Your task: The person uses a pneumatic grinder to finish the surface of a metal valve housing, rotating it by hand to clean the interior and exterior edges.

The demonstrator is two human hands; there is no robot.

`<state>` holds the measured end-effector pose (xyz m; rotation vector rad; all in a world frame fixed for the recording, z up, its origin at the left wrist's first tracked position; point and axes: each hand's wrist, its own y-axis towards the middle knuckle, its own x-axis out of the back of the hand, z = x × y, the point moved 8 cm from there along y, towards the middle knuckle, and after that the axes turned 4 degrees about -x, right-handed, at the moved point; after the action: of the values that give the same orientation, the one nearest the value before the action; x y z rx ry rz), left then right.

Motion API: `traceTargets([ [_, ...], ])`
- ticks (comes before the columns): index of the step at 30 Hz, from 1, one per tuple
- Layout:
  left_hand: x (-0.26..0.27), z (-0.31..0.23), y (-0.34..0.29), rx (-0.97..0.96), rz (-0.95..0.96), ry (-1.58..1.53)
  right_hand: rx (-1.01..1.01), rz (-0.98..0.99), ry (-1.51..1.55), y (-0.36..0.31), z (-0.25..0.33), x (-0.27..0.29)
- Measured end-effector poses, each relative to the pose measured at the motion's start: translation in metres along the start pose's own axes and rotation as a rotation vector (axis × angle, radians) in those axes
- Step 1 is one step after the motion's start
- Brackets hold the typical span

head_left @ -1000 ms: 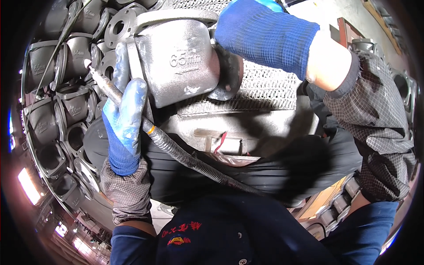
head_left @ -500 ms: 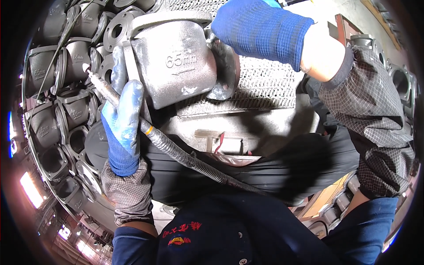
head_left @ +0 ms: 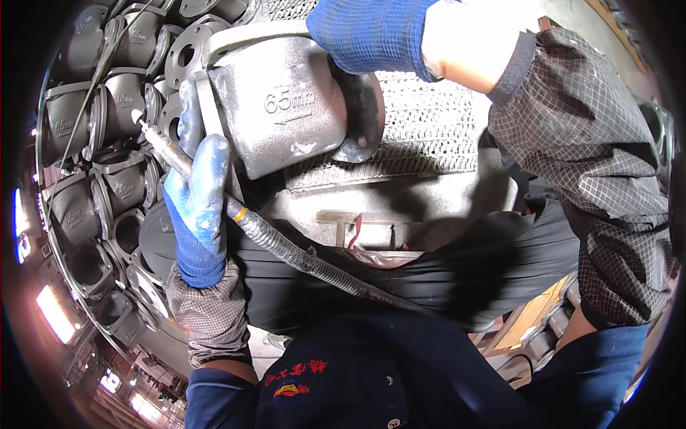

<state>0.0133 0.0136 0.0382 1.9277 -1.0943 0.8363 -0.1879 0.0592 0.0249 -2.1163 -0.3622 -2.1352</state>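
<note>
A grey cast-metal valve body point(head_left: 286, 107), with flanges at its ends and raised lettering, lies on a perforated metal bench top in front of me. My left hand point(head_left: 204, 186), in a blue coated glove, is closed around a slim pencil-shaped grinder point(head_left: 170, 150) with a small pale tip pointing up and left. Its fingers also lie against the casting's left flange. From the tool a ribbed hose point(head_left: 293, 256) runs across my lap. My right hand point(head_left: 371, 32), in a blue knitted glove, is at the casting's upper right edge; its fingers are hidden by the glove's back and the picture's edge.
Many similar grey castings point(head_left: 118, 136) are stacked on the left, close to my left hand. The perforated bench top point(head_left: 429, 132) extends to the right of the casting. Below it is a pale metal surface with a small frame point(head_left: 364, 227) and a red strip.
My right hand has moved left and slightly up, onto the casting's upper right edge. The casting has shifted very slightly. My left hand and the grinder have hardly moved.
</note>
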Motion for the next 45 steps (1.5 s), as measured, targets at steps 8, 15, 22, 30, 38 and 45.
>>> traceTargets([
  [8,0.003,-0.010,0.004,-0.104,-0.024,0.118,-0.015,0.000,-0.010,0.001,0.003,0.001],
  [15,-0.005,0.025,-0.002,0.552,-0.207,-0.518,-0.034,-0.003,-0.023,0.000,0.005,-0.001],
  [22,0.002,-0.008,0.004,-0.125,-0.038,0.087,-0.076,0.012,-0.065,0.004,0.002,-0.003],
  [30,0.002,0.008,-0.010,-0.009,-0.034,-0.046,-0.257,0.041,0.180,0.004,-0.015,-0.009],
  [38,0.002,-0.006,-0.002,-0.122,-0.006,0.178,-0.223,0.040,0.114,0.004,-0.012,-0.007],
  [45,-0.009,0.032,-0.010,0.614,-0.198,-0.632,-0.209,0.004,0.083,0.007,-0.011,-0.005],
])
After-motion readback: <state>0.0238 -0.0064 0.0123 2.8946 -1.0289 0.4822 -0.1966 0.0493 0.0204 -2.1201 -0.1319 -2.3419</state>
